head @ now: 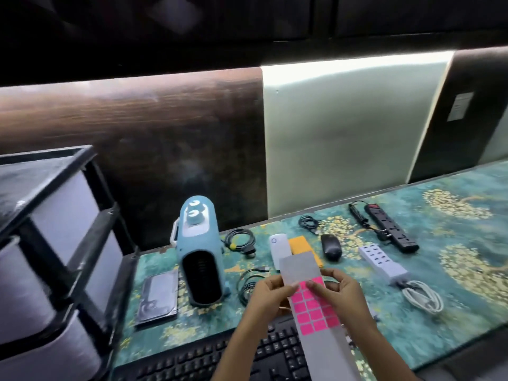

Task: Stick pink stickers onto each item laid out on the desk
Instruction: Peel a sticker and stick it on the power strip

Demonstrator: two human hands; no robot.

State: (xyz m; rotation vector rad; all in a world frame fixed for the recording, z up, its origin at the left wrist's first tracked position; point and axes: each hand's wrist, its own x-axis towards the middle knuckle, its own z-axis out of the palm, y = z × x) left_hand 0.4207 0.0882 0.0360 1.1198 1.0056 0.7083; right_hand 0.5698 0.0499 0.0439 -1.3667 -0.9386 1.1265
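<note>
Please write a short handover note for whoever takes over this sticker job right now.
Left hand and right hand both hold the grey backing strip of pink square stickers above the black keyboard; the fingers seem to be peeling one.
Laid out on the green patterned desk mat: blue heater, black mouse, black power strip, white multi-port charger, cables.
Done: no sticker visible on any item.
Left: apparently every item.

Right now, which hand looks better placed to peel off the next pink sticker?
The right hand, probably: its fingertips sit on the top row of pink stickers, while the left hand grips the sheet's edge, steadying it.
</note>
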